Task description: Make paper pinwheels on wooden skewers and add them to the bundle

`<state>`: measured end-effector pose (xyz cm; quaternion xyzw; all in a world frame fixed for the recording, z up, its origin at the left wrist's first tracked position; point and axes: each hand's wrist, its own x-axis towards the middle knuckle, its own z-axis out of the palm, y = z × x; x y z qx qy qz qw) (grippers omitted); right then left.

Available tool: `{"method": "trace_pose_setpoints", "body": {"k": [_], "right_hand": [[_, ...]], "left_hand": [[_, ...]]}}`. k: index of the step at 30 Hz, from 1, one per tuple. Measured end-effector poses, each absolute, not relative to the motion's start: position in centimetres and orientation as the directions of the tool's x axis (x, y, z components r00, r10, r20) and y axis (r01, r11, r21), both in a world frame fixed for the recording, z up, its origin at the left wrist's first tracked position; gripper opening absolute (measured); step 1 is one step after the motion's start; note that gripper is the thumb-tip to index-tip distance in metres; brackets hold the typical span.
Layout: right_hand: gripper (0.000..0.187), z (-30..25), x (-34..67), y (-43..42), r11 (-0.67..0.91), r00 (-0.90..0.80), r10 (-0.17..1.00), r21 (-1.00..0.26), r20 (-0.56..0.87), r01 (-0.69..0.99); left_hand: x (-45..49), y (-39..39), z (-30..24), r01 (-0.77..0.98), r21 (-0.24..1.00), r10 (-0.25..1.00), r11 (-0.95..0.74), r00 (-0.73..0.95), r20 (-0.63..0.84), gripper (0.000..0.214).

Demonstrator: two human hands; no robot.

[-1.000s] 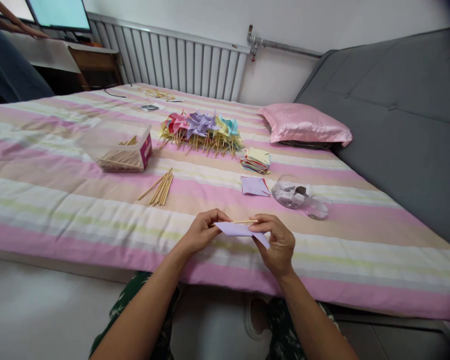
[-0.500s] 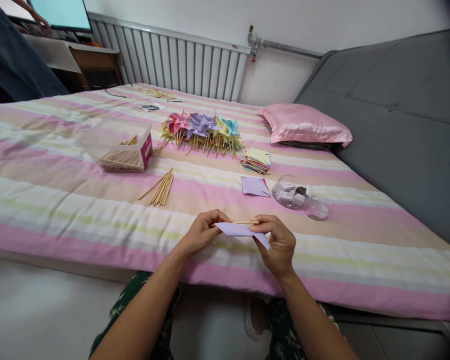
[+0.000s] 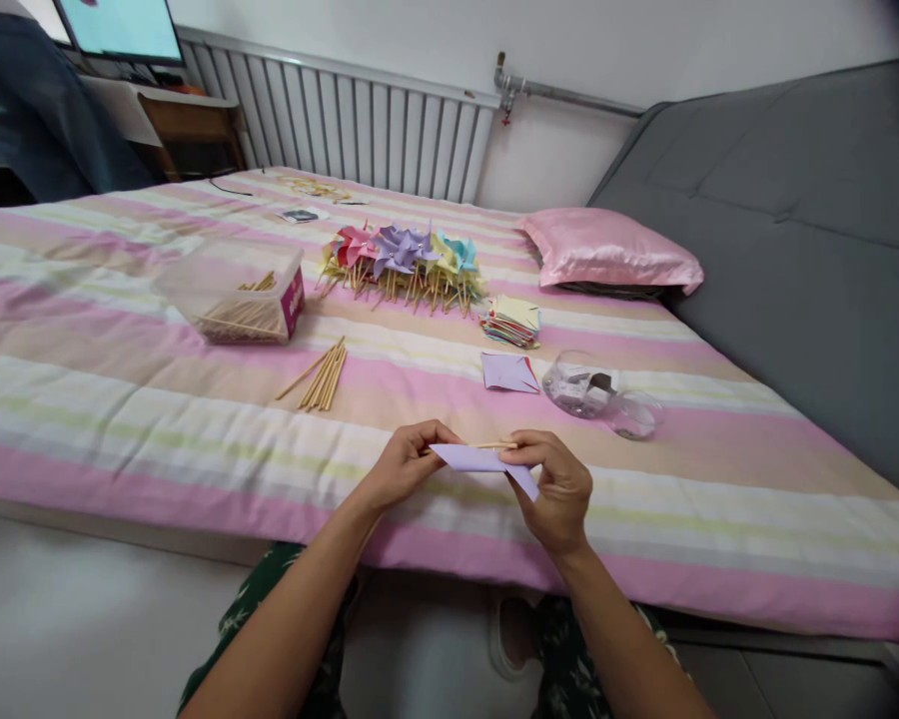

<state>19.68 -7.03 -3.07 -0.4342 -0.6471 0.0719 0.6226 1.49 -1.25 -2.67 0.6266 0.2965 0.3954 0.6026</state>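
My left hand (image 3: 412, 464) is closed on one end of a thin wooden stick (image 3: 486, 445), close to the left tip of a purple paper sheet (image 3: 470, 458). Thumb and fingers of my right hand (image 3: 555, 486) pinch that paper together with the stick's other end. The paper is partly folded, with one flap hanging down by my right palm. Whether a pin joins stick and paper is hidden by my fingers. Beyond my hands lie a small pile of wooden sticks (image 3: 324, 377) and a purple square of cut paper (image 3: 509, 372).
A clear plastic box (image 3: 229, 290) holds more sticks. Finished paper pinwheels (image 3: 401, 255) lie mid-bed, near a stack of coloured paper squares (image 3: 513, 322). Round clear containers (image 3: 580, 384) with small parts sit at right. A pink pillow (image 3: 618, 250) rests by the grey headboard (image 3: 794, 220).
My hands, the paper and the stick have barely moved. At the far left, the other person's hand has gone out of view and their jeans have shifted slightly.
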Motion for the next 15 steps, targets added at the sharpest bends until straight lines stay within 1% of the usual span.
{"method": "trace_pose_setpoints", "body": {"k": [4,10,15], "right_hand": [[0.008,-3.25,19.75,-6.96,0.607,0.184,0.647,-0.646,0.740,0.462],[0.009,-3.29,19.49,-6.99,0.594,0.208,0.637,-0.645,0.742,0.481],[0.019,-3.80,19.09,-6.76,0.510,0.345,0.668,-0.743,0.659,0.433]], "left_hand": [[1.72,-1.45,-2.50,-0.117,0.987,0.826,-0.112,0.542,0.158,0.023],[1.68,-1.37,-2.94,-0.110,0.986,0.809,-0.125,0.564,0.166,0.022],[1.79,-1.30,-3.45,-0.054,0.988,0.809,-0.147,0.568,0.151,0.027]]}}
